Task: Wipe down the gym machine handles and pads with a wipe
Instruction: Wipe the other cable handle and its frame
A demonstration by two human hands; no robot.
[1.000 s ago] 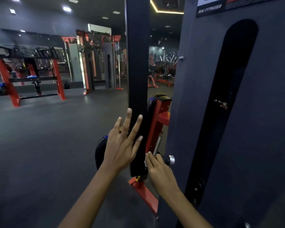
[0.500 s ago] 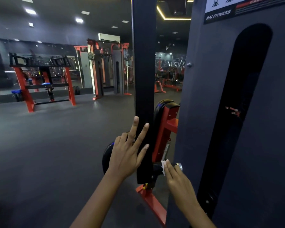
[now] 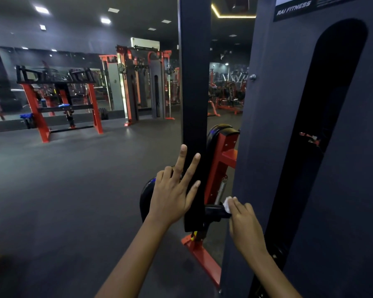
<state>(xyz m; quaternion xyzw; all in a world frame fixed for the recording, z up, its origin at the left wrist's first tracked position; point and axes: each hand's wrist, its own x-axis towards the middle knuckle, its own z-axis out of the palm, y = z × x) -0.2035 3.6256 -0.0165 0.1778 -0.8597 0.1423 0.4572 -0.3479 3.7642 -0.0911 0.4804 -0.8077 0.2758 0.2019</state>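
Note:
My right hand (image 3: pixel 244 225) presses a small white wipe (image 3: pixel 227 204) onto the end of a short black handle (image 3: pixel 215 212) that sticks out beside the machine's dark grey shroud (image 3: pixel 267 147). My left hand (image 3: pixel 173 191) rests flat, fingers spread, against the black upright post (image 3: pixel 194 82), holding nothing. Behind the post stand a black back pad (image 3: pixel 221 131) on a red frame (image 3: pixel 222 164) and part of a black seat pad (image 3: pixel 145 196), mostly hidden by my left hand.
The red base foot (image 3: pixel 202 257) of the machine runs along the dark rubber floor (image 3: pixel 63 201). A red-and-black rack (image 3: pixel 58 100) and a cable station (image 3: pixel 138 87) stand at the far mirrored wall. More red machines (image 3: pixel 228 93) sit behind.
My right hand has slid right along the handle, and the white wipe now shows under its fingertips. My left hand has stayed on the post with its fingers shifting slightly. The view has moved closer.

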